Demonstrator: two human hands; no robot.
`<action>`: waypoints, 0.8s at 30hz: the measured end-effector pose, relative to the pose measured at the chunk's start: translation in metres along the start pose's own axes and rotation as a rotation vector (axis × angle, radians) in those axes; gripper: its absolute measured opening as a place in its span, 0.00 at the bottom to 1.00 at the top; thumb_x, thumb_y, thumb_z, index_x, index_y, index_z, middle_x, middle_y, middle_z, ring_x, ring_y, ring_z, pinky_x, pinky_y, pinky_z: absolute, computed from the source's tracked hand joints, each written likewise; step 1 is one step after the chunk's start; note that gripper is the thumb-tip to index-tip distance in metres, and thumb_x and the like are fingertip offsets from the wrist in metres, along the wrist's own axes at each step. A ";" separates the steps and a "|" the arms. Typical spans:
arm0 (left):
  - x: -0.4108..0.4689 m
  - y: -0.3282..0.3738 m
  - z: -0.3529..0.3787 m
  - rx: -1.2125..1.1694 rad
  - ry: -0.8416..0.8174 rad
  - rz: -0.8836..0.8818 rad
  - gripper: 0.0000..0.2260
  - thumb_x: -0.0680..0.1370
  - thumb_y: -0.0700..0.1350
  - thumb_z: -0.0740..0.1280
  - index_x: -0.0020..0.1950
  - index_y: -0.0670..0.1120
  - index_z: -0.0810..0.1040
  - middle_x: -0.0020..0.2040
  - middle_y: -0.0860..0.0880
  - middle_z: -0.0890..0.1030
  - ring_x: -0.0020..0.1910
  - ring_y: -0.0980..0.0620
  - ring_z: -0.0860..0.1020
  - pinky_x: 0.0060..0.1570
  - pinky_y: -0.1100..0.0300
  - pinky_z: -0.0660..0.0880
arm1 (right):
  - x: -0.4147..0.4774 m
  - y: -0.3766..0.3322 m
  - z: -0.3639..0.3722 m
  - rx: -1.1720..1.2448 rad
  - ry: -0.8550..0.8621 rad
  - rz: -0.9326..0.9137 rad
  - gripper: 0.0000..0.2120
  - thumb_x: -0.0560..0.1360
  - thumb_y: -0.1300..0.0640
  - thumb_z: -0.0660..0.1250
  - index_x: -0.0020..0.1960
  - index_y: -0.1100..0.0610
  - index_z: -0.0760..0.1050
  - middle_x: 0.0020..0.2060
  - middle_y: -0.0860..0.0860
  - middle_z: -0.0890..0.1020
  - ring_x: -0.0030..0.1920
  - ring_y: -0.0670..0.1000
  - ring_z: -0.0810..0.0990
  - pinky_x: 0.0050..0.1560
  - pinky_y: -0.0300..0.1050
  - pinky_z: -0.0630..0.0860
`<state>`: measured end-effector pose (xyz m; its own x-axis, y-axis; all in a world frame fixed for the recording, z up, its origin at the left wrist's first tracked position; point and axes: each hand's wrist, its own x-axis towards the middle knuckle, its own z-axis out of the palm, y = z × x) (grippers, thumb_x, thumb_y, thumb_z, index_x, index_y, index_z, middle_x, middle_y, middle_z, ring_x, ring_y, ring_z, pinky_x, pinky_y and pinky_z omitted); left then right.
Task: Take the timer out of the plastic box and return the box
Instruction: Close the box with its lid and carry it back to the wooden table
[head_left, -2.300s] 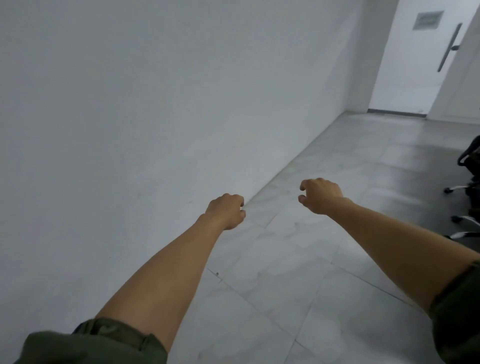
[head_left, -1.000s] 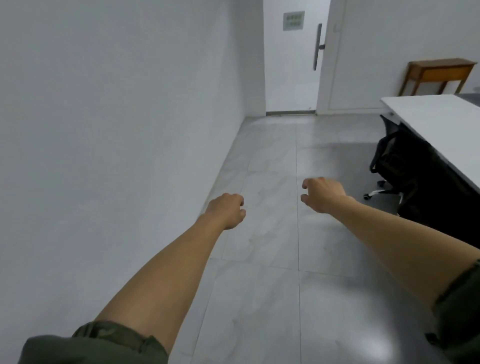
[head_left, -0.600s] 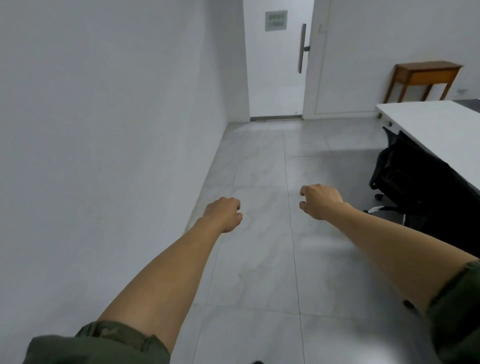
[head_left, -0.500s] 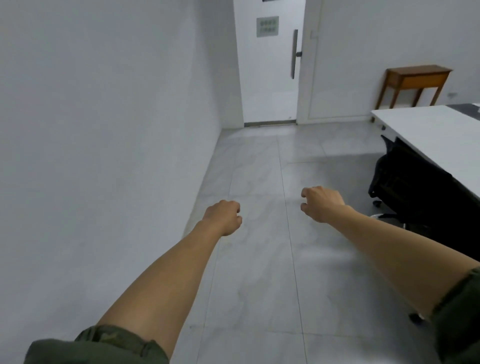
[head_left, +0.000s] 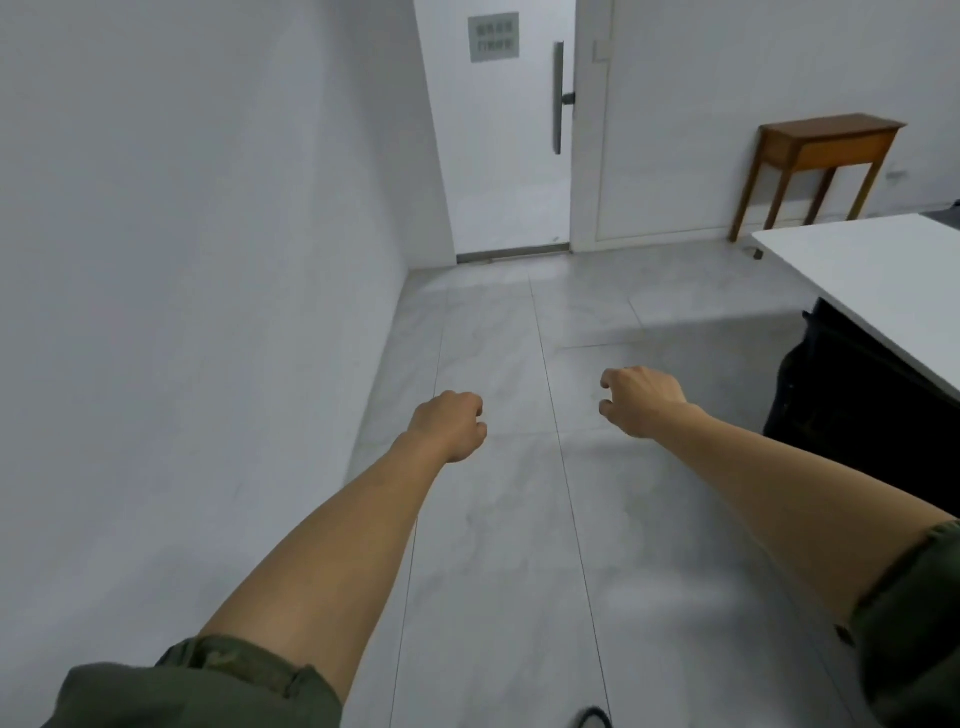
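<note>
Neither the timer nor the plastic box is in view. Both my arms reach forward over a grey tiled floor. My left hand (head_left: 451, 426) is curled into a loose fist with nothing in it. My right hand (head_left: 641, 401) hangs with its fingers curled downward, also holding nothing. Both arms wear rolled-up dark green sleeves.
A white wall (head_left: 182, 260) runs close along my left. A white door (head_left: 498, 156) with a long handle stands straight ahead. A white table (head_left: 883, 280) juts in at the right, with a black office chair (head_left: 857, 410) under it. A small wooden side table (head_left: 826, 150) stands at the far right wall.
My view has swung right, from the wall and floor to the corridor, door and white table. Both hands have kept the same curled pose in front of me.
</note>
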<state>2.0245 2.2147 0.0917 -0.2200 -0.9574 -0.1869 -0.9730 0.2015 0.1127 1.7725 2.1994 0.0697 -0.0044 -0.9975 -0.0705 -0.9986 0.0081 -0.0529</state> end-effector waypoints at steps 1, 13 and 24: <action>0.025 0.000 -0.005 -0.007 -0.004 -0.006 0.18 0.80 0.49 0.59 0.68 0.46 0.72 0.64 0.44 0.76 0.59 0.44 0.76 0.55 0.53 0.73 | 0.027 0.004 -0.004 0.004 0.000 -0.002 0.16 0.78 0.52 0.61 0.63 0.56 0.74 0.57 0.55 0.80 0.55 0.59 0.79 0.48 0.49 0.74; 0.320 -0.033 -0.066 -0.043 -0.010 -0.029 0.18 0.81 0.50 0.59 0.68 0.46 0.72 0.64 0.44 0.76 0.60 0.44 0.76 0.54 0.54 0.73 | 0.325 0.038 -0.040 -0.019 0.016 -0.015 0.17 0.78 0.52 0.61 0.64 0.56 0.74 0.59 0.56 0.79 0.57 0.60 0.79 0.51 0.50 0.74; 0.612 -0.065 -0.137 0.025 -0.007 0.117 0.18 0.81 0.50 0.60 0.69 0.46 0.71 0.66 0.43 0.74 0.61 0.43 0.75 0.54 0.54 0.72 | 0.569 0.066 -0.059 0.014 0.025 0.156 0.18 0.77 0.50 0.62 0.65 0.56 0.73 0.61 0.57 0.79 0.59 0.60 0.78 0.55 0.50 0.74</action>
<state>1.9628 1.5877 0.1041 -0.3325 -0.9256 -0.1808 -0.9421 0.3169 0.1100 1.7009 1.6280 0.0844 -0.1609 -0.9855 -0.0544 -0.9848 0.1639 -0.0575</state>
